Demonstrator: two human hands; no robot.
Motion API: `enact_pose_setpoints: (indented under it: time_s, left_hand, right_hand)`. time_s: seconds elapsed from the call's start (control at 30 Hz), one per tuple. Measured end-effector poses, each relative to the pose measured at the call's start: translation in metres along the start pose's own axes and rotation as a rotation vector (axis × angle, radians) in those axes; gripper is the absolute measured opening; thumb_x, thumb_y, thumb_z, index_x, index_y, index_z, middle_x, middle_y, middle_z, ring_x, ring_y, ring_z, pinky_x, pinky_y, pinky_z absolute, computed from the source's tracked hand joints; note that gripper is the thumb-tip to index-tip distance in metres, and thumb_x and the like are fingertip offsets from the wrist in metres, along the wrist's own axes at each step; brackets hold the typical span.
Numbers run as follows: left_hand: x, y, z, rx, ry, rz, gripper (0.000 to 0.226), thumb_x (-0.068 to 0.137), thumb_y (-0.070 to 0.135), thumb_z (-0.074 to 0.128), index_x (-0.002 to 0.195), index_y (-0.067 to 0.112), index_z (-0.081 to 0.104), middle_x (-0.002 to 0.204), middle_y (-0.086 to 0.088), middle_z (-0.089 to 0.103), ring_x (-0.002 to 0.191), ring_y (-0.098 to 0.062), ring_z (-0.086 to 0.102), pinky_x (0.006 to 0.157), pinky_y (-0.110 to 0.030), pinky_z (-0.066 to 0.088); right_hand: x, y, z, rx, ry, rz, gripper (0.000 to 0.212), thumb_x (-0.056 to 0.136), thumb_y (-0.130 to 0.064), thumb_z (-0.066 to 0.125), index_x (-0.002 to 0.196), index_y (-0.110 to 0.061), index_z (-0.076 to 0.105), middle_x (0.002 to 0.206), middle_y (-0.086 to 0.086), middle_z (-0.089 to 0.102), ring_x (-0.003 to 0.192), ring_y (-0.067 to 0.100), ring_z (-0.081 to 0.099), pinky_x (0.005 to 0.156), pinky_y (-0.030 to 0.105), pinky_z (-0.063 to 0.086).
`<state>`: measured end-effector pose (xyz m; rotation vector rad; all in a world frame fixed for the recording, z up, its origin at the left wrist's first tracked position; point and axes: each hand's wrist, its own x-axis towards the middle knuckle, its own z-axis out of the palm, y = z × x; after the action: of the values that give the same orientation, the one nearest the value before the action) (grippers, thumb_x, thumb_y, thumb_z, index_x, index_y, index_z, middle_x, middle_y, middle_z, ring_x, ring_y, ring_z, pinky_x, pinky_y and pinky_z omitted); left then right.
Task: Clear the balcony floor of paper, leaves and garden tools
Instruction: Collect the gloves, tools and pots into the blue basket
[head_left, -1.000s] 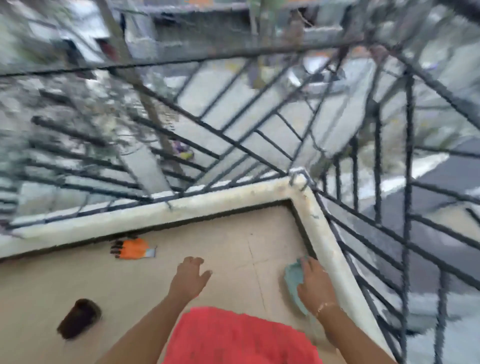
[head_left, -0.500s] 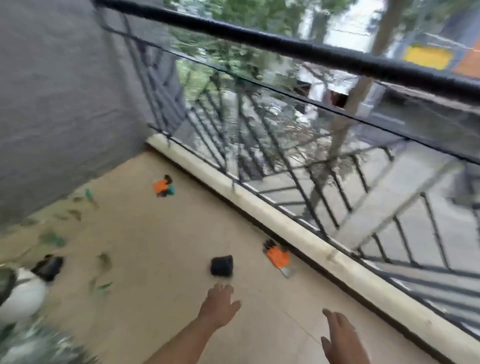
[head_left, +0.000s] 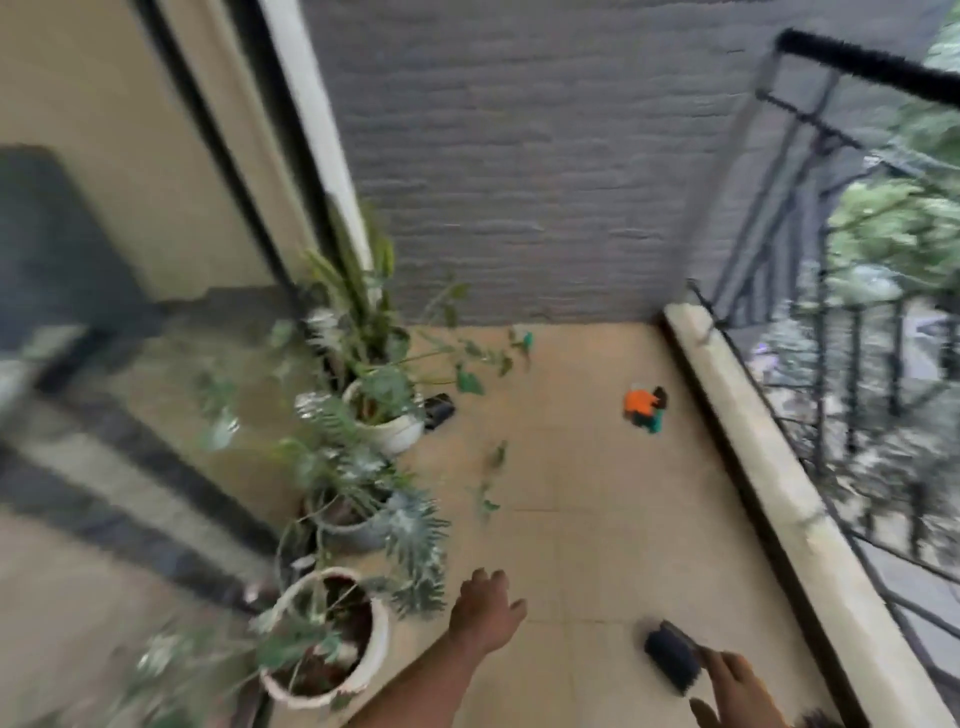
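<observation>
Head view: both hands (left hand (head_left: 485, 613), right hand (head_left: 737, 691)) spread empty; dark cylinder (head_left: 672, 660) lies lengthwise toward right hand.

No text, label, brand, number or sign can be read anywhere in this blurred view.

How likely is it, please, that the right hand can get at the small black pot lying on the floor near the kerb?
Likely yes. The right hand is open right beside the small black pot, with nothing between them. Blur hides whether the fingers touch it.
</observation>
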<state>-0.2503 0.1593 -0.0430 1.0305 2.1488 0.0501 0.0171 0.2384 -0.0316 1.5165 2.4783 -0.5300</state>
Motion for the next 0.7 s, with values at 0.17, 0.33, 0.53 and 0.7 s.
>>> enact_pose_setpoints:
  time_s: [0.17, 0.33, 0.53, 0.7]
  left_hand:
    - [-0.004, -0.036, -0.013, -0.153, 0.068, -0.163, 0.046, 0.093, 0.041, 0.048, 0.123, 0.007, 0.047, 0.131, -0.015, 0.044, 0.12, -0.03, 0.045, 0.098, -0.032, 0.04]
    - [0.006, -0.032, -0.018, -0.239, 0.131, -0.252, 0.041, 0.094, 0.041, 0.047, 0.122, 0.011, 0.048, 0.132, -0.01, 0.044, 0.121, -0.025, 0.045, 0.097, -0.03, 0.04]
    - [0.03, 0.003, -0.02, -0.293, 0.162, -0.264, 0.044, 0.094, 0.044, 0.045, 0.126, 0.013, 0.047, 0.133, -0.008, 0.044, 0.121, -0.024, 0.045, 0.097, -0.027, 0.04]
    - [0.062, 0.022, -0.032, -0.296, 0.152, -0.259, 0.041, 0.094, 0.043, 0.047, 0.124, 0.014, 0.047, 0.131, -0.008, 0.043, 0.118, -0.024, 0.047, 0.096, -0.03, 0.042]
  right_hand:
    - [0.063, 0.007, 0.031, 0.108, -0.131, -0.119, 0.059, 0.046, -0.038, 0.065, 0.104, -0.034, 0.052, 0.091, 0.017, 0.067, 0.07, 0.034, 0.069, 0.061, 0.043, 0.057]
    - [0.088, -0.031, -0.037, 0.076, -0.211, -0.207, 0.058, 0.086, -0.03, 0.057, 0.139, -0.031, 0.032, 0.14, 0.006, 0.035, 0.127, 0.023, 0.044, 0.104, 0.027, 0.036]
    - [0.128, -0.001, -0.065, 0.042, -0.159, -0.227, 0.056, 0.091, -0.033, 0.051, 0.14, -0.032, 0.025, 0.141, 0.001, 0.03, 0.128, 0.019, 0.04, 0.099, 0.023, 0.038]
    - [0.156, 0.017, -0.076, -0.024, -0.216, -0.21, 0.055, 0.09, -0.03, 0.051, 0.14, -0.03, 0.028, 0.14, 0.002, 0.031, 0.129, 0.021, 0.039, 0.101, 0.026, 0.038]
